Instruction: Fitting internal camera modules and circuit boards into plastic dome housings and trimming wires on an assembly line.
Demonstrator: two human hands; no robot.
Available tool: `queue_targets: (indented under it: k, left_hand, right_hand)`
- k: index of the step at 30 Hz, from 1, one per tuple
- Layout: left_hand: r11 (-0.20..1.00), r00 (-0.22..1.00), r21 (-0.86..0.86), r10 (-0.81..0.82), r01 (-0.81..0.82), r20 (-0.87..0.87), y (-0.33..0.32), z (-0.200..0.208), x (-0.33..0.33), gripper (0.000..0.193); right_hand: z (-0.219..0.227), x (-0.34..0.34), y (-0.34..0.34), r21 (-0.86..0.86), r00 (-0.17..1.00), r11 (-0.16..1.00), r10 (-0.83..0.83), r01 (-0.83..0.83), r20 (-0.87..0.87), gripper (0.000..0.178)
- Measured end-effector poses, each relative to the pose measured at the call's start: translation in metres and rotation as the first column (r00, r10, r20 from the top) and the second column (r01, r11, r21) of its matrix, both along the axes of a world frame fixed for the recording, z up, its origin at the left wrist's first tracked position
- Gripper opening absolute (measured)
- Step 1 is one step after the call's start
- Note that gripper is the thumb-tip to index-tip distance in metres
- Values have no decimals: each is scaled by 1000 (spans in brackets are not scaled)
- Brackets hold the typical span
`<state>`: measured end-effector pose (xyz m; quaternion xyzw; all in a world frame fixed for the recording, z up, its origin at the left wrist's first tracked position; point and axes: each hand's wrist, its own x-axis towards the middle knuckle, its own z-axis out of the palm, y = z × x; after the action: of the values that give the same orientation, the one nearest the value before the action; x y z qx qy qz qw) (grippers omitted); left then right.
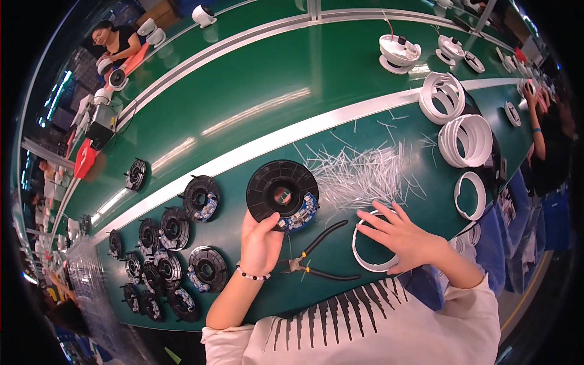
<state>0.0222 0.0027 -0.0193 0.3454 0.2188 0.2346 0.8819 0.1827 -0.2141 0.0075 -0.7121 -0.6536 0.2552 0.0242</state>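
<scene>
My left hand (260,243) is closed on the lower edge of a black round plastic housing (263,182). A blue circuit board (300,214) sits along that housing's lower right rim, and its middle has a round hole. My right hand (404,238) reaches over a white plastic ring (364,260) lying on the table, with fingers spread. Whether its fingertips touch the ring I cannot tell. Between my hands lies a pair of cutting pliers (297,264), its black handles apart. Beyond them is a loose pile of thin white strips (365,173).
Several black housings with blue boards (208,267) lie at the left. White rings (465,141) are stacked at the right, with a single ring (469,196) nearer. White domed parts (399,53) stand beyond the pale rail (365,104). Other people work at the far left and right.
</scene>
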Motion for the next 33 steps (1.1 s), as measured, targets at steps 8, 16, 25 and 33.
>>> queue_targets:
  k: [8, 16, 25, 33]
  left_hand:
    - [921, 976, 337, 148, -194, 158, -20, -6, 14, 54]
    - [814, 903, 458, -427, 359, 51, -20, -4, 10, 80]
    - [848, 851, -138, -477, 511, 222, 17, -1, 10, 76]
    - [870, 902, -298, -300, 392, 309, 17, -7, 19, 56]
  right_hand:
    - [-12, -22, 48, 128, 97, 525, 88, 842, -991, 104]
    - [-34, -47, 83, -34, -138, 515, 166, 856, -976, 96]
    - [-2, -38, 96, 556, 741, 620, -62, 553, -668, 112]
    - [-14, -29, 94, 440, 579, 550, -99, 710, -810, 111]
